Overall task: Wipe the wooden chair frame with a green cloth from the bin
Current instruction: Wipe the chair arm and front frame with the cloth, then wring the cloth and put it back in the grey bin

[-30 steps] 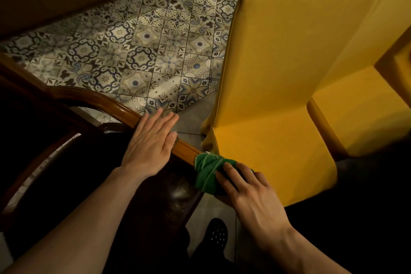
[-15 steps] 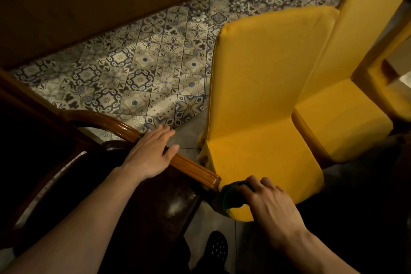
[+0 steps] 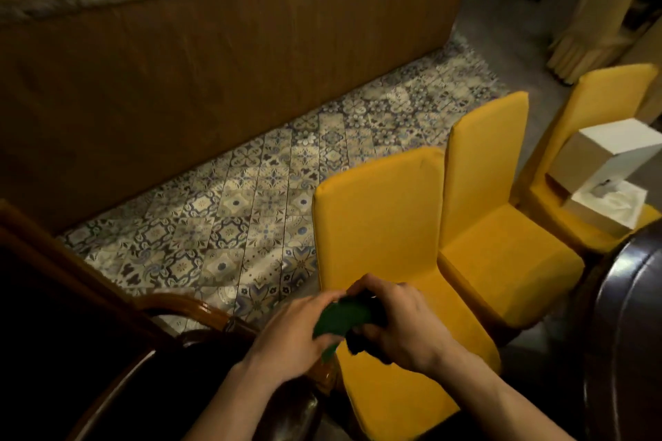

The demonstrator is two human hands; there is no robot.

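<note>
The green cloth is bunched between both hands, lifted off the wood in front of me. My left hand grips its left end and my right hand grips its right end, fingers curled over it. The wooden chair frame, a glossy curved brown armrest, runs from the lower left to under my left wrist; its near end shows just below the cloth. The chair's dark seat fills the lower left. No bin is in view.
Three yellow covered chairs stand side by side to the right; the far one holds white boxes. A patterned tile floor lies ahead before a brown panelled counter. A dark rounded furniture edge is at the right.
My left hand left the armrest and joined my right hand on the cloth. The cloth came up off the armrest's end. My head tilted up, showing more of the room.
</note>
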